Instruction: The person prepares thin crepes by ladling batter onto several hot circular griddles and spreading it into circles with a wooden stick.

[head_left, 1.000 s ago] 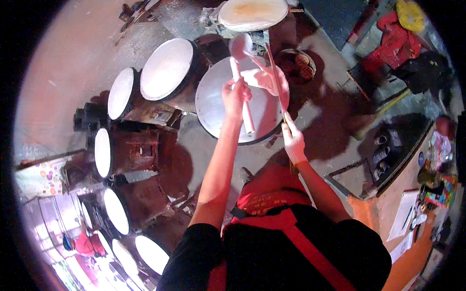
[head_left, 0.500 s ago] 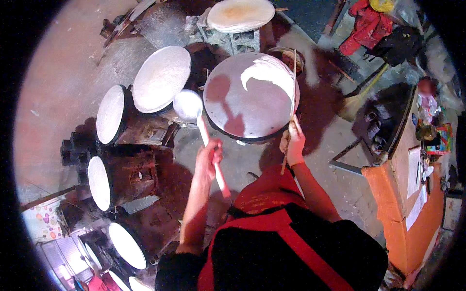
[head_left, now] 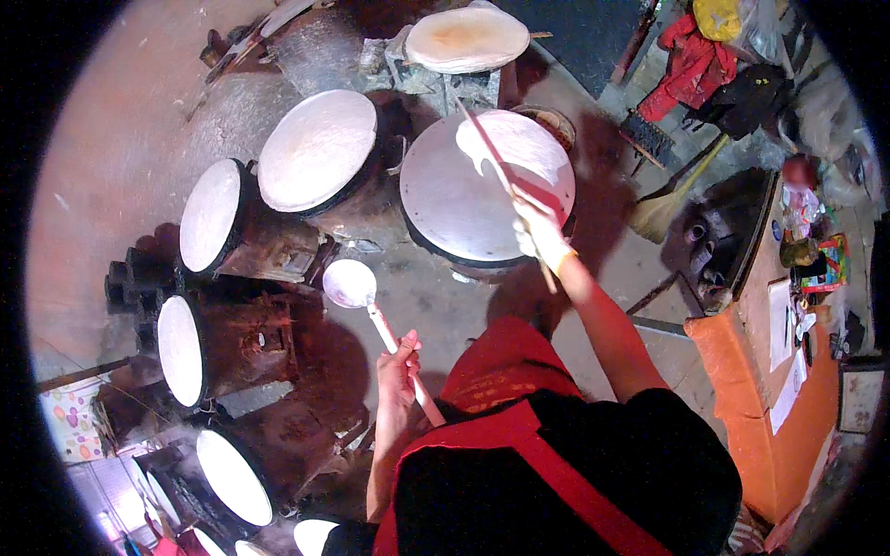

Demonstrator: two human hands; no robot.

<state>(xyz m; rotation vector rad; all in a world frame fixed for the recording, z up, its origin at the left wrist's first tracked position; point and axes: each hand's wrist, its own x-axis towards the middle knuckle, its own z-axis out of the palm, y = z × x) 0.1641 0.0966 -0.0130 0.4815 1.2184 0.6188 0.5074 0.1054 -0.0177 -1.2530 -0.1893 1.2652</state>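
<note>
My left hand [head_left: 400,369] is closed round the long pale handle of a ladle [head_left: 349,284], whose round bowl is over the floor, left of the big round griddle [head_left: 439,208]. My right hand [head_left: 540,232] grips a long thin wooden stick [head_left: 486,141], which slants up and left across the griddle. White batter [head_left: 528,150] covers the upper right part of the griddle's grey top, partly under the stick.
More round griddles on stoves [head_left: 317,148] line the left side. A stack of round flatbreads [head_left: 466,42] lies behind. At right are clothing [head_left: 691,65], a broom [head_left: 663,206] and an orange-draped table [head_left: 732,408] with papers [head_left: 781,320].
The ladle has moved off the griddle, down and left, toward my body. My right hand has moved up onto the griddle, swinging the stick leftward across the batter, which spreads wider.
</note>
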